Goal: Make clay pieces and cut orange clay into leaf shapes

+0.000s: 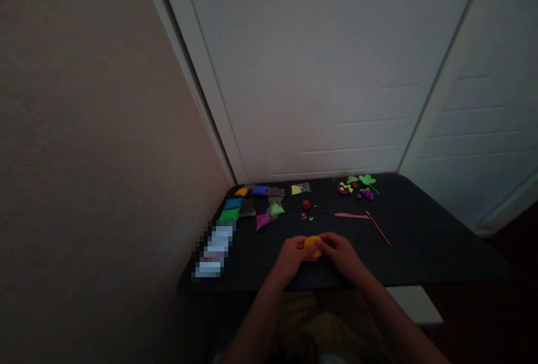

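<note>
An orange rounded lump of modelling clay [311, 245] is held between both hands just above the front part of the dark table. My left hand [293, 256] grips its left side, thumb across the front. From the right, the fingers and thumb of my right hand [337, 247] press on the same lump. Beyond the hands lie a red clay ball [306, 205], a small pink clay piece [303, 216] and a tiny green leaf-like piece [311, 219]. A pink modelling knife [351, 216] and a thin pink stick tool [378, 228] rest to the right.
Several bags of coloured clay, among them a purple bag [263, 220] and a blue bag [260, 190], lie at the table's left. Finished-looking clay shapes, including a green clover [367, 180] and purple cluster [368, 194], sit at the back right. A pixelated area [216, 249] covers the left edge.
</note>
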The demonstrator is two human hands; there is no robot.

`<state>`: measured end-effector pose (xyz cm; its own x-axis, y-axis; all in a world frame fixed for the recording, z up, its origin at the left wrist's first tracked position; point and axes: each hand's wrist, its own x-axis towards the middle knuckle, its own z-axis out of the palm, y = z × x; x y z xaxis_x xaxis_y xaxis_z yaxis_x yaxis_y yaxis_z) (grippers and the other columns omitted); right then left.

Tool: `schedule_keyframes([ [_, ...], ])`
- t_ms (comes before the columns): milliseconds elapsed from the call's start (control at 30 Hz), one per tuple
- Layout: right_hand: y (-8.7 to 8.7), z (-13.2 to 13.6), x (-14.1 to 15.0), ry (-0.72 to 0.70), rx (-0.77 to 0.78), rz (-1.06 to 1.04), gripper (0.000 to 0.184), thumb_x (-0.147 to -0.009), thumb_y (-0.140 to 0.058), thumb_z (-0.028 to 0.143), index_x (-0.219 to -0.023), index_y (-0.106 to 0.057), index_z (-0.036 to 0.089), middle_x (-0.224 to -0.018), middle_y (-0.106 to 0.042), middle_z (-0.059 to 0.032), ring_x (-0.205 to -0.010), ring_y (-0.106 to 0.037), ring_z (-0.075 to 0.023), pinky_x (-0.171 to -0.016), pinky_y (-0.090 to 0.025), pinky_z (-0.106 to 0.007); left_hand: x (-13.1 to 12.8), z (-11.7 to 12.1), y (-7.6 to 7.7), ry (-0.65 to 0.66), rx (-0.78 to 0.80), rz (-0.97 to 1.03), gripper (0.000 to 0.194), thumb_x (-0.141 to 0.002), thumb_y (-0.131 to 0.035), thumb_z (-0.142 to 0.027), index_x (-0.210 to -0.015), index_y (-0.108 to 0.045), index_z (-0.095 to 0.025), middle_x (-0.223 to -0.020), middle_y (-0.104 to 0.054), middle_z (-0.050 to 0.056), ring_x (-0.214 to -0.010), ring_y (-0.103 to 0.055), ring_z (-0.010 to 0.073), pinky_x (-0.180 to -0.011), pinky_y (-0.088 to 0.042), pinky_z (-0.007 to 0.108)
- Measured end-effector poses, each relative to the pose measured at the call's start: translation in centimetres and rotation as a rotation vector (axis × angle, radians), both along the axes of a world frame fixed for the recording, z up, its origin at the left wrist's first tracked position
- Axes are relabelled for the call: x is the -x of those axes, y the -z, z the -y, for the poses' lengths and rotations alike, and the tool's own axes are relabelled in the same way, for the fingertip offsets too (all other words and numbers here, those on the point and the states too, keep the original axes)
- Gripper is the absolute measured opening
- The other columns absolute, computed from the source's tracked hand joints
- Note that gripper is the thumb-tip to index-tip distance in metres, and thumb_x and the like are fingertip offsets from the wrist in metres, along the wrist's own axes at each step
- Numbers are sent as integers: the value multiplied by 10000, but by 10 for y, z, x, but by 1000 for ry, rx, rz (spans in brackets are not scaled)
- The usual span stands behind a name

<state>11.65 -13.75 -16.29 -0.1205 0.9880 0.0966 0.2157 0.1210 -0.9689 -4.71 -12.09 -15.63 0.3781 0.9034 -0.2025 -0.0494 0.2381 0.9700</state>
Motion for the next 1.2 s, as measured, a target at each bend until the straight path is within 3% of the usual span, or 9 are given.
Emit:
schedule_keyframes([
  [267,-2,1,0,-23,-7,6,302,-763,-605,447,-908,-663,187,-878,-682,-42,-813,-617,-193,-747,-469,-305,3,0,-7,50,19,17,367,-582,-785,-296,-876,-663,-114,-818,-695,44,-759,-647,175,-689,-518,279],
  [400,-2,1,1,14,0,-15,336,-787,-556,500,-882,-646,191,-830,-677,-34,-770,-618,-184,-712,-473,-297,3,0,-4,5,10,51,341,-642,-747,-348,-858,-659,-99,-834,-693,65,-766,-647,174,-698,-527,287],
  [567,-4,2,1,86,-1,-52,359,-787,-545,524,-899,-615,190,-846,-665,-43,-786,-613,-185,-712,-477,-294,-2,1,-2,-79,-4,68,380,-710,-699,-355,-990,-614,-114,-937,-690,84,-805,-655,162,-710,-531,270],
  [933,-3,1,-2,6,17,-71,359,-757,-597,494,-922,-674,185,-902,-702,-53,-826,-629,-204,-754,-474,-313,1,1,-3,-3,28,15,326,-661,-742,-332,-859,-648,-91,-795,-700,76,-641,-664,153,-625,-531,258],
  [1200,-6,2,-3,62,49,-95,382,-779,-562,493,-955,-655,167,-802,-685,-37,-684,-605,-166,-629,-458,-278,0,-1,-2,-69,3,89,333,-724,-690,-338,-962,-641,-111,-909,-697,88,-754,-659,155,-644,-538,251],
])
